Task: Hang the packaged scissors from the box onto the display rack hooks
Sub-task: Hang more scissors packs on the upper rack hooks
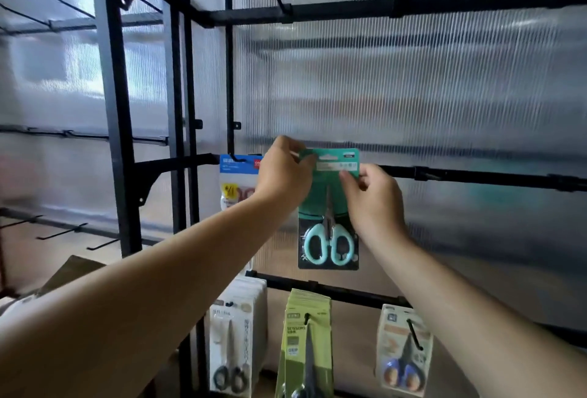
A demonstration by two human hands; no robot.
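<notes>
Backing: translucent ribbed plastic panel (413,96) fills the field behind everything.

Frame: black metal display rack (476,177) with three crossbars in view. The middle bar runs out toward 3 o'clock from the hands and carries nothing along that stretch, so there is open room on that side.

Brown cardboard box (73,270) sits at 8 o'clock, low and well apart from the hands.

Lower bar, 6 o'clock: a white-carded scissors stack (235,334), a green-carded scissors stack (305,350) and a pack of blue-handled scissors (403,353), all hanging on hooks.

Task item: teal card package of mint-handled scissors (328,238). It is held up against the middle bar with its long axis vertical, header at 12 o'clock and handles at 6. Its bottom edge hangs just above the lower bar.

Neighbour: blue-and-white carded pack (232,181), already on a hook at 9 o'clock of the teal card, just beside the left wrist. This side is tight.

Left hand (282,175): fingers curled, pinching the header's upper-left corner.
Right hand (371,197): thumb and fingers pinching the right edge just under the header.

The two hands are about equally near. The card hangs downward from both grips.

The hook meant for this card is hidden behind card and fingers, so I cannot tell whether the hang slot is threaded.

Judgement: the next move depends on lining the header slot up with the hook tip. Drift toward 9 o'clock risks knocking the neighbour.
</notes>
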